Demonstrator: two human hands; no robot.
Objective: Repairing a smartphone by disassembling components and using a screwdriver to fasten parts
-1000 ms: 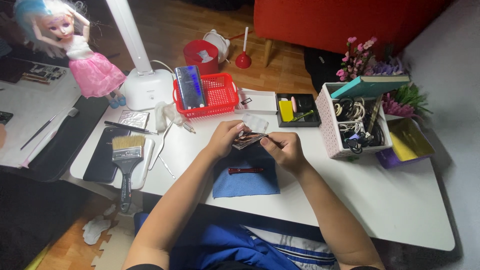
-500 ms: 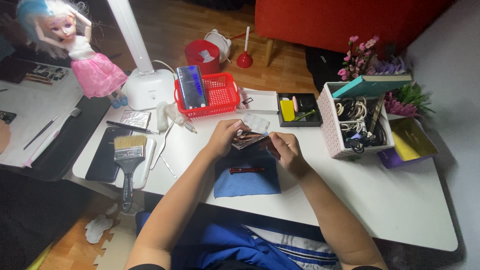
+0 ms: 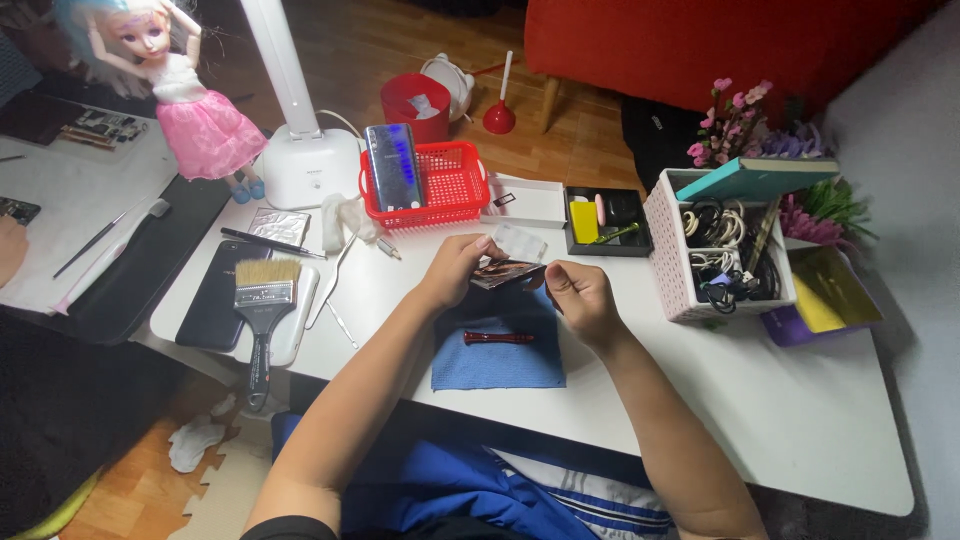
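My left hand (image 3: 452, 272) and my right hand (image 3: 578, 297) together hold a small flat dark device (image 3: 505, 272) above a blue cloth (image 3: 500, 356) on the white table (image 3: 800, 420). Each hand pinches one end of the device. A short red tool (image 3: 498, 338) lies on the cloth just below my hands. A small clear plastic piece (image 3: 520, 242) lies on the table right behind the device.
A red basket (image 3: 450, 190) with a phone (image 3: 392, 165) leaning in it stands behind, by a white lamp base (image 3: 310, 165). A paintbrush (image 3: 262, 305) and a black phone (image 3: 215, 300) lie at left. A black tray (image 3: 605, 220), a white cable box (image 3: 715, 250) and a doll (image 3: 190, 100) stand around.
My hands have stayed over the blue cloth with the device; the fingers shifted only slightly on it.
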